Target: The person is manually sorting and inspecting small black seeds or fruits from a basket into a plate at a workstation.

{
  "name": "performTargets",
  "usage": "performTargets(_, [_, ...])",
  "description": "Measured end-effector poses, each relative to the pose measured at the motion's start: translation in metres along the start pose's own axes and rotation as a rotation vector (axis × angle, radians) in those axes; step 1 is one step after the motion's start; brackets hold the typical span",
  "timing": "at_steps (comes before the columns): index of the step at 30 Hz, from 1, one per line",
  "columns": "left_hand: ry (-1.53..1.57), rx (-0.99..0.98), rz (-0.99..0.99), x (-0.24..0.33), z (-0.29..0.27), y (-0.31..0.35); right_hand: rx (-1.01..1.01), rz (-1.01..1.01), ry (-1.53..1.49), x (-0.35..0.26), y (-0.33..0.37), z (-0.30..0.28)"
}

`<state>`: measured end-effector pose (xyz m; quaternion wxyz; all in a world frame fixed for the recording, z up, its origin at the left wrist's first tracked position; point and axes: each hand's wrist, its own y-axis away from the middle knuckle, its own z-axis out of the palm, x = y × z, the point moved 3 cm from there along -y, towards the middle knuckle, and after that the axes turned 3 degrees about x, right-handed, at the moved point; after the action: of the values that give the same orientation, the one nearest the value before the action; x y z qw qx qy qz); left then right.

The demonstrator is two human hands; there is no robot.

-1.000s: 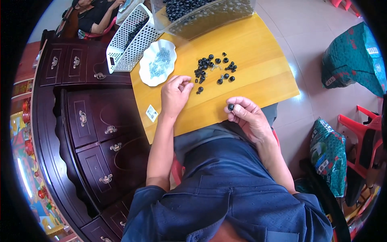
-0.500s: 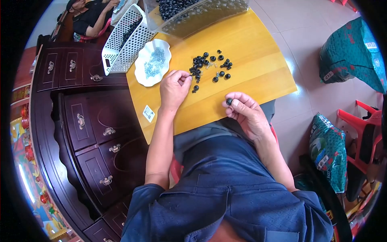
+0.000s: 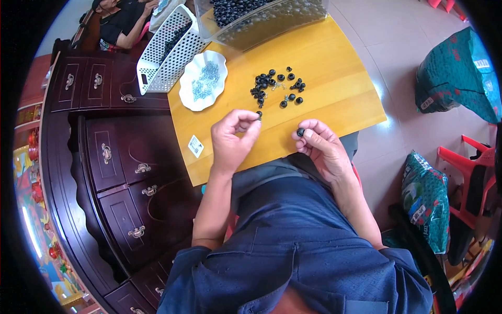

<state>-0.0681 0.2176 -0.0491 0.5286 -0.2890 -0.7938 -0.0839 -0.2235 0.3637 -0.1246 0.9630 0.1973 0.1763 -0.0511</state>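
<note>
My right hand (image 3: 325, 149) is closed over the table's front edge, pinching a small round black plastic part (image 3: 300, 132) between thumb and fingers. My left hand (image 3: 234, 140) is raised just to its left, thumb and index fingertips brought together. Whatever lies in that pinch is too small to make out. Right behind the left fingertips a black piece (image 3: 259, 114) shows, seemingly on the table. Farther back, a loose group of black parts (image 3: 261, 82) is spread on the yellow wooden table (image 3: 334, 63), with tiny clear pieces (image 3: 280, 86) among them.
A white scalloped dish (image 3: 187, 102) holds small clear pieces. Behind it stand a white perforated basket (image 3: 157, 70) and a clear bin (image 3: 251, 39), both with black parts. A dark drawer cabinet (image 3: 120, 152) flanks the left; green bags (image 3: 426, 196) and a red stool (image 3: 463, 167) stand right.
My left hand has drawn back from the black parts toward me and slightly right, nearer my right hand. The right hand still holds its black part. The view has shifted slightly.
</note>
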Motion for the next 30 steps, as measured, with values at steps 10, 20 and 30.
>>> performTargets(10, [-0.119,-0.132,0.183,0.043,0.036,0.011,-0.054,-0.038,0.011,0.001,-0.002,0.0])
performTargets(20, [-0.291,-0.097,0.449,0.043,0.044,0.018,-0.073,-0.045,0.008,0.002,0.0,0.002])
performTargets(30, [-0.25,-0.066,0.486,0.048,0.045,0.021,-0.038,-0.06,0.008,0.005,-0.001,0.0])
